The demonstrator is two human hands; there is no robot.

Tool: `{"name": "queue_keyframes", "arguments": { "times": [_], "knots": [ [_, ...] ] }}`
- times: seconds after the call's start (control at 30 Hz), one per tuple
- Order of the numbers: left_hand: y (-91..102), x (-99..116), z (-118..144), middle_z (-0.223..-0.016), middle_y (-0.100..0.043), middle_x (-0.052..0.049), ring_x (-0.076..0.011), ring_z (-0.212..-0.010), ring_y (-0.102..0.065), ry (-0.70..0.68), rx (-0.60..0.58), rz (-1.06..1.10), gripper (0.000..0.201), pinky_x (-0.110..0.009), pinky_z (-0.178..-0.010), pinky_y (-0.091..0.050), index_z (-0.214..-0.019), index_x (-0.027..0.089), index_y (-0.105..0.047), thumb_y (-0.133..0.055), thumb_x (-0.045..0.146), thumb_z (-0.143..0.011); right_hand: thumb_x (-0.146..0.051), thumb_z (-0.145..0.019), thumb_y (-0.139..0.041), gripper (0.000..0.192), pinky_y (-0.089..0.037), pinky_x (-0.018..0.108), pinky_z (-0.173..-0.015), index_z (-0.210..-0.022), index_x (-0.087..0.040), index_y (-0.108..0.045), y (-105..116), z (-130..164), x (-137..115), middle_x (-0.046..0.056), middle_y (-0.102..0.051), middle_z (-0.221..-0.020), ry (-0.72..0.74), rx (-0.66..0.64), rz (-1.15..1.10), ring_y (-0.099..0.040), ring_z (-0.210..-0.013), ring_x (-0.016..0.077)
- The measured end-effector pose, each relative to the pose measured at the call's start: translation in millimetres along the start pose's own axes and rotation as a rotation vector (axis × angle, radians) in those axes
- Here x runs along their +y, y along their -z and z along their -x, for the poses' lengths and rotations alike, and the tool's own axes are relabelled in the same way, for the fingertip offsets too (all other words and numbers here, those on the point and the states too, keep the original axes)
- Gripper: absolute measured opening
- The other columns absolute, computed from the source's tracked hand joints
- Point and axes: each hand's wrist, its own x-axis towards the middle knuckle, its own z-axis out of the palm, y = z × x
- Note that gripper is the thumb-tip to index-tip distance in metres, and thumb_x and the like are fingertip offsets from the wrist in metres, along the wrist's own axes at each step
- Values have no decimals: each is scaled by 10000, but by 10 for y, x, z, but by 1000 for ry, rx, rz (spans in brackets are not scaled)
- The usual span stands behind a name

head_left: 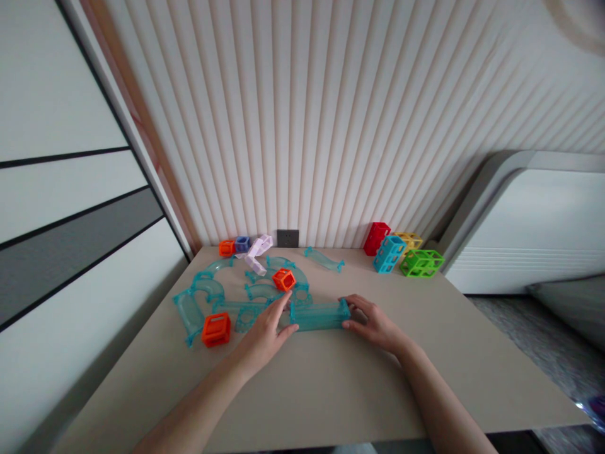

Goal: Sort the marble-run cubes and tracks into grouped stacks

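Observation:
A straight piece of see-through teal toy track (319, 316), seemingly several stacked lengths, lies crosswise near the middle of the table. My left hand (270, 328) grips its left end between thumb and fingers. At the right end, my right hand (371, 320) holds it the same way. Just beyond my left fingers sits an orange open-frame cube (284, 279). Curved teal track pieces (262, 291) are spread behind and left of my left hand. Another orange cube (216, 329) stands to the left of my left wrist.
A lilac angled piece (258, 255), a blue cube (242, 244) and an orange cube (227, 248) lie at the back left. Red (377, 238), light blue (390, 253), yellow and green (422, 263) frame blocks stand at the back right. A ribbed wall rises behind the table (378, 391).

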Motion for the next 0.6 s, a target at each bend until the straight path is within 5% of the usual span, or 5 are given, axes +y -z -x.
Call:
{"name": "queue_keyframes", "arguments": {
  "times": [0.13, 0.43, 0.6],
  "knots": [
    [8, -2, -2, -1311, -673, -92, -236, -1114, -708, 40, 2, 15, 744, -429, -960, -586, -1527, 312, -297, -670, 212, -891, -582, -879, -675, 609, -537, 392, -903, -1333, -187, -581, 4, 9, -6, 122, -691, -1124, -25, 4, -12, -658, -982, 254],
    [6, 16, 13, -1320, -675, -91, -252, -1100, -719, 67, -14, -17, 913, -442, -966, -587, -1545, 327, -265, -755, 145, -796, -510, -887, -689, 496, -540, 406, -904, -1258, -194, -600, -17, 16, 56, 117, -690, -1131, -32, 13, -16, -657, -989, 254],
    [-43, 6, 32, -1363, -650, -107, -257, -1134, -706, 104, -26, -30, 933, -448, -991, -572, -1544, 315, -265, -750, 105, -776, -473, -844, -749, 637, -519, 442, -974, -1379, -196, -541, -30, 19, 63, 130, -663, -1214, -59, -19, -31, -647, -1068, 276]
  ]
}}
